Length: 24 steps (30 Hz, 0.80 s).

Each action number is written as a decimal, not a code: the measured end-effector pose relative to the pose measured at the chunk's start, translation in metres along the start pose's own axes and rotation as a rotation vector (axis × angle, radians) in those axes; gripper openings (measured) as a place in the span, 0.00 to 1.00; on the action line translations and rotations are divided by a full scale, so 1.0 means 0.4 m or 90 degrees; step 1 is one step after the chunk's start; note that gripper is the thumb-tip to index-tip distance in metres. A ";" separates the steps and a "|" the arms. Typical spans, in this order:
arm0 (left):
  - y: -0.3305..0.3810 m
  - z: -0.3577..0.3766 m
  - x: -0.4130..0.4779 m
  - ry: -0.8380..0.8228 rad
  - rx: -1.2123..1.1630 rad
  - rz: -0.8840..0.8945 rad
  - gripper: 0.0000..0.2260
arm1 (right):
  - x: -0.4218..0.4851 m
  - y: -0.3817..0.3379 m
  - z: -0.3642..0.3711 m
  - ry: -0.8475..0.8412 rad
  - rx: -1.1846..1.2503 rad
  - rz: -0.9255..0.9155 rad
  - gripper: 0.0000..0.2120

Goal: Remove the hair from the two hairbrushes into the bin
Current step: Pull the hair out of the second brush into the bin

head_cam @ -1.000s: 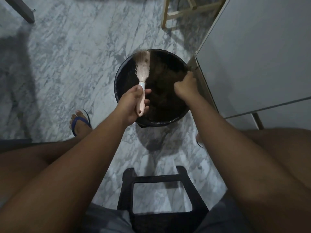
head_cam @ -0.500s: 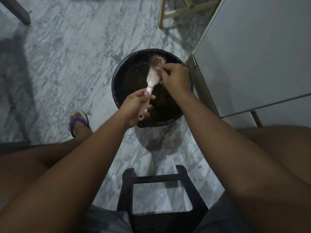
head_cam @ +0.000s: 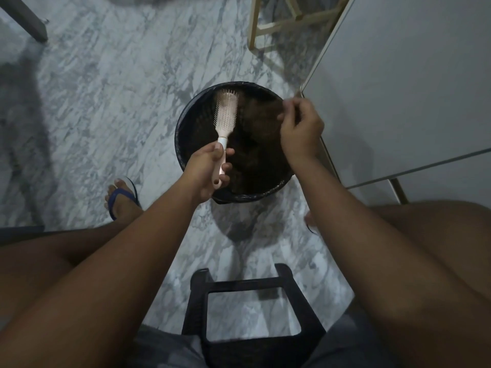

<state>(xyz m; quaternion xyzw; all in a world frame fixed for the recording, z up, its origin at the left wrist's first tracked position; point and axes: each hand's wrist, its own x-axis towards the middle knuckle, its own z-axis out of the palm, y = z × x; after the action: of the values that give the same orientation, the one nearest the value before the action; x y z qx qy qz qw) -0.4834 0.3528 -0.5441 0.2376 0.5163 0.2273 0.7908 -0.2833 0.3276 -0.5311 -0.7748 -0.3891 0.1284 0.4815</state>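
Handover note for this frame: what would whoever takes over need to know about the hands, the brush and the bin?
Left hand: grips the pink hairbrush by its handle, brush head over the bin.
Right hand: fingers pinch what looks like a tuft of hair above the bin's right rim.
Done: a brown hair pile lies in the bin.
Left: drop the tuft, check the bristles. The second hairbrush is not in view.
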 end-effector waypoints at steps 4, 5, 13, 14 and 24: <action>-0.001 -0.006 -0.007 -0.014 0.003 0.001 0.14 | -0.025 0.038 0.015 -0.255 -0.148 0.160 0.23; -0.002 -0.006 -0.009 -0.017 0.008 0.002 0.14 | -0.027 0.029 0.022 -0.232 -0.122 0.142 0.25; -0.006 0.017 -0.025 -0.079 0.045 -0.004 0.12 | 0.004 -0.064 0.071 -0.234 0.048 0.080 0.28; -0.005 0.020 -0.025 -0.083 0.055 -0.001 0.12 | 0.009 -0.063 0.075 -0.222 0.030 0.071 0.24; -0.030 0.019 -0.014 -0.032 0.053 -0.012 0.11 | 0.047 -0.070 0.052 -0.063 -0.024 -0.077 0.07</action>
<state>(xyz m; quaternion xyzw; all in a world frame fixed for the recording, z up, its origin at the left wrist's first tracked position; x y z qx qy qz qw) -0.4771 0.3387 -0.5448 0.2710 0.5073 0.1924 0.7951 -0.2963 0.3611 -0.5143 -0.7518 -0.4604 0.1297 0.4539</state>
